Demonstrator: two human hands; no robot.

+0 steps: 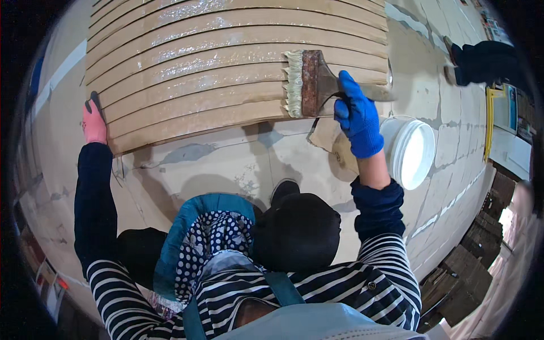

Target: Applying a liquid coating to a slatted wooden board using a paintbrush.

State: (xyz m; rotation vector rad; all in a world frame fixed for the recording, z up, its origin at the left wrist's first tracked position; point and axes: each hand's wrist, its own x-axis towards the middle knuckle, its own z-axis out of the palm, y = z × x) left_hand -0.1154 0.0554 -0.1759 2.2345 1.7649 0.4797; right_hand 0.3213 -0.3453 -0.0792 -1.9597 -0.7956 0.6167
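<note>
Head view: right hand (357,116) grips brush (309,83).

Blue glove (358,120), red glove (94,124), striped sleeves

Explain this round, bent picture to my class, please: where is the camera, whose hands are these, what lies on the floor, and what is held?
The camera sits on a person's head and looks down, so its wide lens bends straight edges. The striped sleeves from the lower edge are that person's own arms. The right hand, in a blue glove, has its grip around a wide, worn brush whose bristles rest on a row of long wooden strips laid side by side on the floor; some strips look wet and shiny. The left hand, in a pink glove, rests at the strips' left edge. A white bucket stands beside the right wrist.
</note>
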